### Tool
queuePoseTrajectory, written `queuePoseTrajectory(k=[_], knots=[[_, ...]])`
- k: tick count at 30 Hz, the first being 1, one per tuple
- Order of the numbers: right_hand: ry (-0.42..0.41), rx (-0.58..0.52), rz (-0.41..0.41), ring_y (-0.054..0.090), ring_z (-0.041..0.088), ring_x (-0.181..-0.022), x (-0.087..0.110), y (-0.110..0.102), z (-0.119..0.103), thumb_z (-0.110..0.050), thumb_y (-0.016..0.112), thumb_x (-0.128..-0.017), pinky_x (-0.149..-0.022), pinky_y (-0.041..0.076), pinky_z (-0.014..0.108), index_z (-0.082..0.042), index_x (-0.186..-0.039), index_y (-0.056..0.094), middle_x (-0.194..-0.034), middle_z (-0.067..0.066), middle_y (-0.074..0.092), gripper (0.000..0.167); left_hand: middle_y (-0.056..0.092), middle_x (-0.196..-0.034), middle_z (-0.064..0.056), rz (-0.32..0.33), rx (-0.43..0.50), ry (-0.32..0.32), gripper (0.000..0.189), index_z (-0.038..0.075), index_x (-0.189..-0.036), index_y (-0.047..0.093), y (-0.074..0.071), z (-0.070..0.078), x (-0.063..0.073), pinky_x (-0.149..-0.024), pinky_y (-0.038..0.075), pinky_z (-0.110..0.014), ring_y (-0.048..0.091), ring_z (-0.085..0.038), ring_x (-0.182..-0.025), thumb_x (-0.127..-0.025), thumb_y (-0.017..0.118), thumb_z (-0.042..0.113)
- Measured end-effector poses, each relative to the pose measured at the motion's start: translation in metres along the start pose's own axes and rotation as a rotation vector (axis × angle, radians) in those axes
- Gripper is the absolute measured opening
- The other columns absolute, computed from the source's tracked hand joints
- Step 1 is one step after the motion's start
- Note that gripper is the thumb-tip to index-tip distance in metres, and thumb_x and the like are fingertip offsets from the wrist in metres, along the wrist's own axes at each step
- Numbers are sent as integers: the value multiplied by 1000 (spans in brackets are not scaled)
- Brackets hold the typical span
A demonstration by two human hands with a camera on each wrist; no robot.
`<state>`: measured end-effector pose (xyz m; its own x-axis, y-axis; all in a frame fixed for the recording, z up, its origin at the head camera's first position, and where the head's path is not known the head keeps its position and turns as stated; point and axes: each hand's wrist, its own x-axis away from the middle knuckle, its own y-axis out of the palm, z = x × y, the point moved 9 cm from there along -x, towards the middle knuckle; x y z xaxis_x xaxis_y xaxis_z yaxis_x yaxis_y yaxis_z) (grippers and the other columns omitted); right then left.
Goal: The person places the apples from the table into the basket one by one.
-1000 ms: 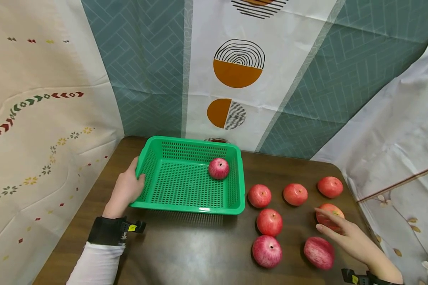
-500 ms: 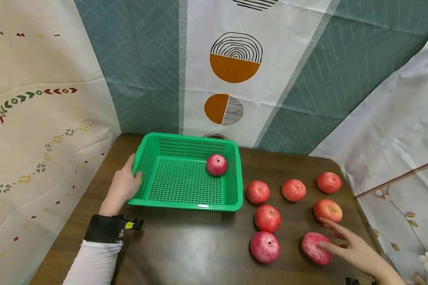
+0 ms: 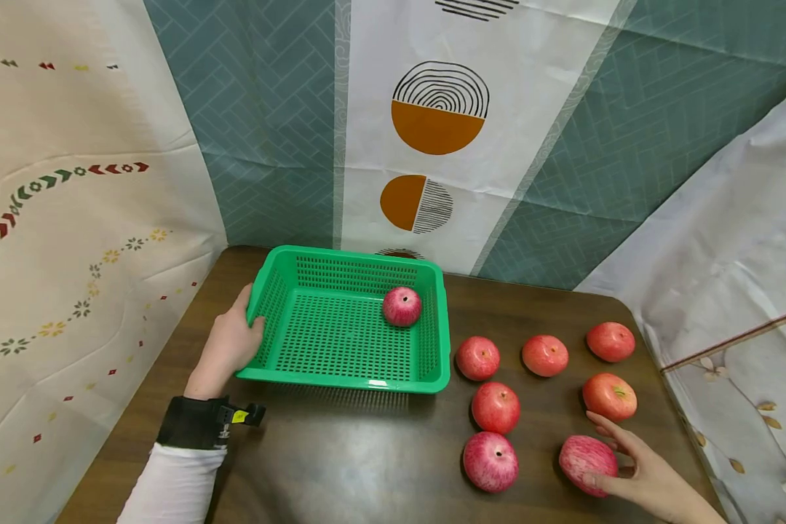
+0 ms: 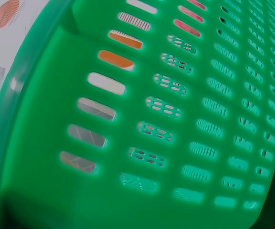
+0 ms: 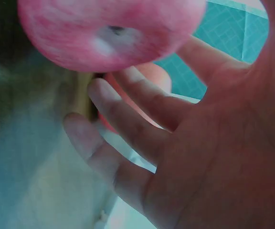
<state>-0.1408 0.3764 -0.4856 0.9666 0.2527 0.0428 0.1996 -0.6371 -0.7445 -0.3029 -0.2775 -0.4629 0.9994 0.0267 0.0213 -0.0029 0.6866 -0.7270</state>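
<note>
At the left end of the green plastic basket, my left hand grips the rim, with the thumb inside and the fingers outside. The left wrist view is filled by the slotted basket wall. Inside the basket, a pink-red apple sits toward the right end. My right hand reaches around a streaky pink apple on the table, thumb over its near side and index finger stretched past its far side. The right wrist view shows the other fingers spread beneath that apple.
Several more red apples lie right of the basket, among them one beside its wall, a streaked one at the front and a yellowish-red one just beyond my right hand. Patterned cloths hang behind the brown table.
My right hand has moved back toward me from the yellowish-red apple to the streaky pink one. My left hand keeps its grip on the basket. The view has shifted slightly.
</note>
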Motion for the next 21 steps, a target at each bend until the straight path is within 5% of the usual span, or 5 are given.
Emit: queuePoseTrajectory(k=[8, 21], knots=[[-34, -25, -31, 53, -8, -118, 7, 16, 4, -13, 98, -77, -86, 49, 19, -7, -164, 39, -142, -15, 56, 105, 55, -132, -46, -6, -6, -6, 73, -4, -169, 10, -1, 1, 1, -67, 51, -50, 66, -42, -81, -110, 50, 13], [-39, 19, 86, 56, -6, -108, 11, 20, 4, -12, 101, -70, -84, 42, 12, -5, -151, 43, -142, -25, 46, 100, 53, -135, -48, -4, -15, 0, 72, -5, -168, 11, -1, 1, 2, -72, 52, -55, 66, -46, -87, -111, 50, 13]])
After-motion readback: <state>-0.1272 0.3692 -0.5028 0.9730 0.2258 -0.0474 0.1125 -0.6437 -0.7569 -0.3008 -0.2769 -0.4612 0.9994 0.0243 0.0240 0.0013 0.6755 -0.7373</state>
